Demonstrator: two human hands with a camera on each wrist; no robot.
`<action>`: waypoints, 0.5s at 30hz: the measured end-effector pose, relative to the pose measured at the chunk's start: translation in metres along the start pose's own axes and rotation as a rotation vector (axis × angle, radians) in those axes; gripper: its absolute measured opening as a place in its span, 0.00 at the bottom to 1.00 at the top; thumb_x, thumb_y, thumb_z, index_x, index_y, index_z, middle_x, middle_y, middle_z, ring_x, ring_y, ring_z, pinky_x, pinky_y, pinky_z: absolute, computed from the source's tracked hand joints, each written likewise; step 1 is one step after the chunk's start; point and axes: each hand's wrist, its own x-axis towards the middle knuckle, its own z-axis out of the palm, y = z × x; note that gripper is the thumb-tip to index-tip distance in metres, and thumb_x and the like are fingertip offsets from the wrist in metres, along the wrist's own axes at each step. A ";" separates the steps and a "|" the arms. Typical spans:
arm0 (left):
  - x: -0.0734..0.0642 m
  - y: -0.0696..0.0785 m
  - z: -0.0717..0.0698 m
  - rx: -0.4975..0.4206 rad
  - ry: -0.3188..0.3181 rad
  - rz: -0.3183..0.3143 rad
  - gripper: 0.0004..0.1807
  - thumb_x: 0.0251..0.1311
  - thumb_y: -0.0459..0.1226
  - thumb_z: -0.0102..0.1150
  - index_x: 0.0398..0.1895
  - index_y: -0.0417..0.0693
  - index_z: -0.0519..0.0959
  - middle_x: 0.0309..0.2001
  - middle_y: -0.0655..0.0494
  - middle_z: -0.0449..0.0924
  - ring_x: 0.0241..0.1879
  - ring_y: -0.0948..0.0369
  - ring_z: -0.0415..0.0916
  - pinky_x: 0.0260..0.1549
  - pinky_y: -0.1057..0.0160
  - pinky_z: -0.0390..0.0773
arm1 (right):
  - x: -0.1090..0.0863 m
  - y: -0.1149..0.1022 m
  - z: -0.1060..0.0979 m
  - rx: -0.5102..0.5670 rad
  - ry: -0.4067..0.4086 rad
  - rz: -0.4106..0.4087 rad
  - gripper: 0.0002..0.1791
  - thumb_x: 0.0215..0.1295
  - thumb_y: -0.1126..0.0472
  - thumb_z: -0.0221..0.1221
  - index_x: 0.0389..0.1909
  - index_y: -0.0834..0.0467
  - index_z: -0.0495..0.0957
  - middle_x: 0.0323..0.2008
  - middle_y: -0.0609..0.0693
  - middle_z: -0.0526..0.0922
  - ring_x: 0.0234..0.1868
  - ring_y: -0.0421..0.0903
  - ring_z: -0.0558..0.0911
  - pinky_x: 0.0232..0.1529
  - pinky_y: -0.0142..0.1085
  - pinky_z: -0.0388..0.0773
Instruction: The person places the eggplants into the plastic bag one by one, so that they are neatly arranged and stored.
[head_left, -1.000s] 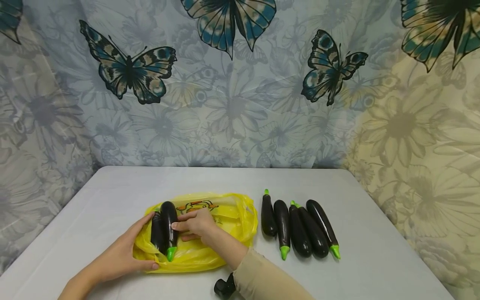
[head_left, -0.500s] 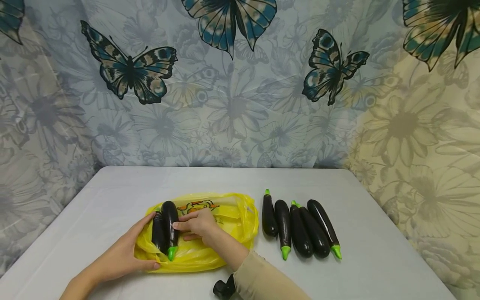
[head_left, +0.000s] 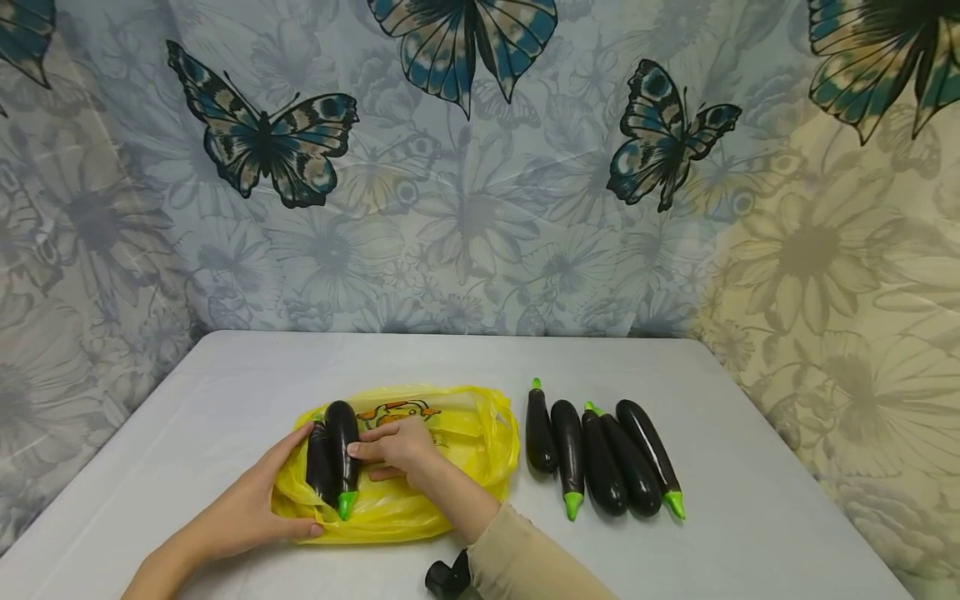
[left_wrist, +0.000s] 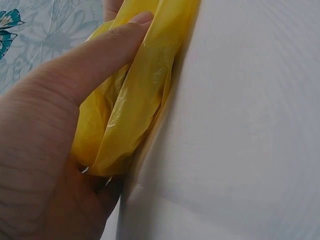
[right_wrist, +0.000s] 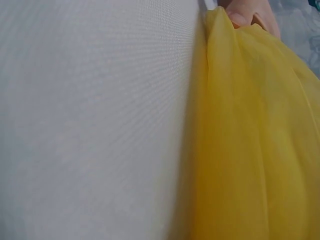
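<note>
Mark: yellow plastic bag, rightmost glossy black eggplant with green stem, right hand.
Yellow plastic bag (head_left: 477, 446): head view, its right-side film.
Rightmost glossy black eggplant (head_left: 652, 450): head view, mid-body.
Right hand (head_left: 402, 447): head view, back of the hand.

Leftmost eggplant (head_left: 320, 467): btm end prob. behind yellow bag (head_left: 408, 518)

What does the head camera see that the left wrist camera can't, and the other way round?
Only the head view: black eggplants, five beside the yellow bag and two in it, and a beige sleeve.
Only the left wrist view: a close look into the crook of the left hand, with crinkled bag folds.
Both: that hand, the bag, the white tabletop and butterfly-patterned wall cloth.
</note>
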 end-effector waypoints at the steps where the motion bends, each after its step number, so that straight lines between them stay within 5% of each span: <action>1: 0.000 0.000 0.000 0.000 -0.001 0.000 0.66 0.40 0.58 0.77 0.79 0.53 0.46 0.72 0.35 0.52 0.68 0.34 0.54 0.56 0.28 0.60 | 0.000 0.000 0.000 0.000 0.001 -0.001 0.11 0.52 0.63 0.74 0.37 0.61 0.88 0.30 0.49 0.85 0.31 0.46 0.86 0.28 0.40 0.84; 15: -0.001 0.001 0.000 0.000 0.004 0.007 0.66 0.40 0.58 0.77 0.79 0.54 0.46 0.73 0.36 0.52 0.68 0.34 0.53 0.57 0.28 0.59 | 0.000 0.000 0.001 0.012 -0.001 -0.005 0.11 0.52 0.63 0.74 0.38 0.62 0.88 0.30 0.49 0.85 0.32 0.46 0.86 0.29 0.41 0.84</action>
